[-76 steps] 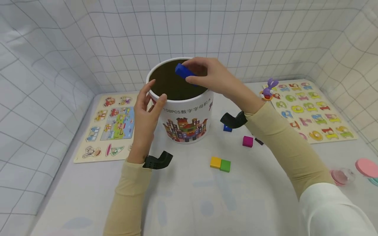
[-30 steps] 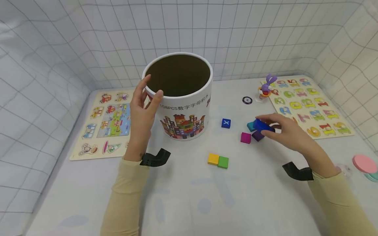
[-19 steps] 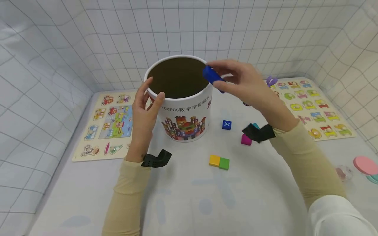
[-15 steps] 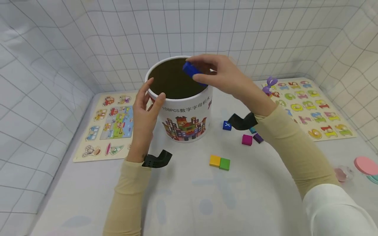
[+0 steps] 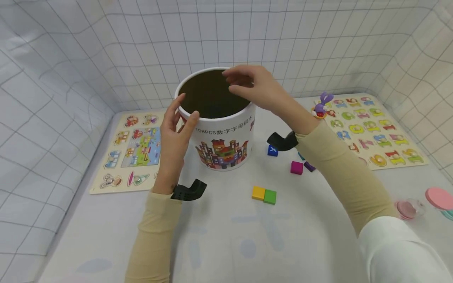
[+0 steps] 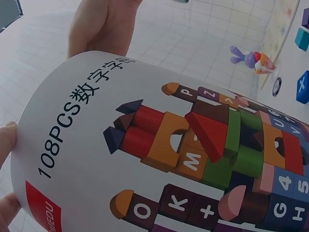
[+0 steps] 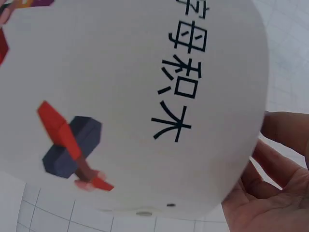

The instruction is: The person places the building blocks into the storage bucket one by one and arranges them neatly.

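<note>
A large white bucket with printed building blocks on its side stands upright in the head view; its inside is dark and its contents cannot be made out. My left hand touches the bucket's left rim with spread, slightly bent fingers and thumb. Over the right part of the opening hovers my right hand, nothing visible between its fingers and thumb. To the bucket's right lie a blue block marked X, a magenta block, a purple block and a partly hidden teal block.
Yellow and green blocks lie side by side in front. Wooden puzzle boards flank the bucket, one left, another right. A purple rabbit figure stands beside the right board. Pink lidded pieces sit far right.
My right hand carried a blue block from the right side of the table to above the bucket and let it go; the block is out of sight now. The left hand stayed at the rim.
</note>
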Motion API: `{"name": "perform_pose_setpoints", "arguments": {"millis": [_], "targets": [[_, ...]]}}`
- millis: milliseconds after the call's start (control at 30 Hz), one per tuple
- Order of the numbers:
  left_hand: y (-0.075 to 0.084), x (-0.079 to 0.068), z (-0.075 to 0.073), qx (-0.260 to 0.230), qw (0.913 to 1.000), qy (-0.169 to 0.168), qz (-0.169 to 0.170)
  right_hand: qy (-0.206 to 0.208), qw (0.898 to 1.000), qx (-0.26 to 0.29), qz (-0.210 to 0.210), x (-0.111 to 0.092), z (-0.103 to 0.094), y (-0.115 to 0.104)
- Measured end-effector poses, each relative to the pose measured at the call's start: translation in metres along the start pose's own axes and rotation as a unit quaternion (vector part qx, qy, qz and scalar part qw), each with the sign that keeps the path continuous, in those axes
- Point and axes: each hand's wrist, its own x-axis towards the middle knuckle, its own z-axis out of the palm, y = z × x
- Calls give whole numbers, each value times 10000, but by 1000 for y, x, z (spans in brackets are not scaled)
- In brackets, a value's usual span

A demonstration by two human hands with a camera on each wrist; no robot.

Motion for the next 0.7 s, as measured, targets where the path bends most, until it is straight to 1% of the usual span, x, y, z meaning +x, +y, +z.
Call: {"name": "perform_pose_setpoints", "arguments": {"millis": [133,200,233,300,400,500,567,633,700], "targets": [[2,1,1,-10,10000,-47,-9,481,9981,336,-204,-48,-6,13],[3,1,1,-76,9999,-81,-8,577,9971,407,-285,-74,-4,24],[4,1,1,-113,9999,-91,-14,549,9974,406,-241,-87,-2,30],[4,1,0,-181,9998,-94,-12,334,9987,335,-189,-110,6,44],[5,1,-1,-270,9996,-96,-42,-329,9994,109,31,-141,25,66],[5,0,-1,-266,9995,-133,-82,-1080,9934,-176,331,-168,45,84],[6,0,-1,-283,9994,-160,-106,-1435,9872,-438,538,-182,57,92],[6,0,-1,-285,9994,-155,-77,-1579,9830,-734,589,-189,67,97],[7,0,-2,-260,9996,-121,-58,-1555,9810,-1035,528,-192,75,99]]}}
